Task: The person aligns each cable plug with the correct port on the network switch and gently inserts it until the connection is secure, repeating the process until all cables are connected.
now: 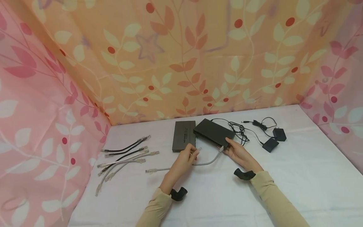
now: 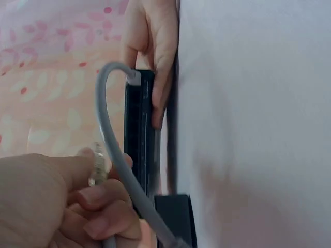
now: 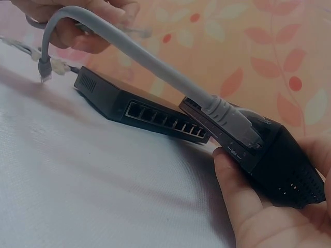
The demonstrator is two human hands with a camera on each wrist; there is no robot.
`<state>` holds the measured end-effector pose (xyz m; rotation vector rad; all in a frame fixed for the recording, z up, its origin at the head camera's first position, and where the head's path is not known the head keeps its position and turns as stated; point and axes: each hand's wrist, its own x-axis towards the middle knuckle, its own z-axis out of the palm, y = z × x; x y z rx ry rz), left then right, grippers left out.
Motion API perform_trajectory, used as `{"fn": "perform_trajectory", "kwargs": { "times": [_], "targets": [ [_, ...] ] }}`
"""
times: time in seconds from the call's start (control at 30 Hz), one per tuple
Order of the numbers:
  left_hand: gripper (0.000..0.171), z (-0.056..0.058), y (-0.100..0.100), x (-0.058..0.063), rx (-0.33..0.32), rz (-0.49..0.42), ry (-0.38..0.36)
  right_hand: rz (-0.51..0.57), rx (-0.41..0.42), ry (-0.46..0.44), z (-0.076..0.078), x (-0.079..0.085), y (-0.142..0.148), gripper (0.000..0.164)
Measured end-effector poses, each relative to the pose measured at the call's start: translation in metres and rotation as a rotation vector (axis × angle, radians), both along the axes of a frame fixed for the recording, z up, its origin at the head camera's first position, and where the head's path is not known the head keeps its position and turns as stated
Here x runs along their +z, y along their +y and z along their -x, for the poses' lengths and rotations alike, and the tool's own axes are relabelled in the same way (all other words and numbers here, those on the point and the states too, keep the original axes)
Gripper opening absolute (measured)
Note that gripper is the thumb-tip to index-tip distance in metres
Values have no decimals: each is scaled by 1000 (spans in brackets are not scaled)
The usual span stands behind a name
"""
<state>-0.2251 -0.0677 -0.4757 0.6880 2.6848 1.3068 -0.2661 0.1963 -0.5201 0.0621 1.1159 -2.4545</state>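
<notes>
My right hand [image 1: 239,154] grips a black network switch [image 1: 214,132] by its near right corner, tilted up off the table. One end of a grey network cable [image 1: 211,162] sits in an end port of that switch, and the cable bows toward the left hand. Between thumb and fingers, my left hand [image 1: 182,159] pinches a clear cable plug [image 2: 98,164], held apart from the switch's ports. A second switch [image 1: 183,135], marked NETGEAR, lies flat beside the held one. Its row of ports [image 3: 165,120] shows in the right wrist view.
Several grey, white and black network cables [image 1: 122,160] lie at the left of the white table [image 1: 212,201]. Two black power adapters [image 1: 270,145] with coiled leads [image 1: 239,127] lie at the back right. A patterned cloth [image 1: 175,63] hangs behind the table.
</notes>
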Motion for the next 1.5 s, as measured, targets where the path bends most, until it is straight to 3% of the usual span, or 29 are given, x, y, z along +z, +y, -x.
{"fn": "perform_trajectory", "kwargs": {
  "times": [0.47,0.87,1.5],
  "targets": [
    [17,7,33,-5,87,4,-51,9,6,-4,1,1,-1,65],
    [14,17,57,-13,102,-29,-47,-3,3,-17,0,-1,-3,65],
    [15,22,77,-12,185,5,-35,-19,-8,-10,0,1,-2,64]
  ]
}}
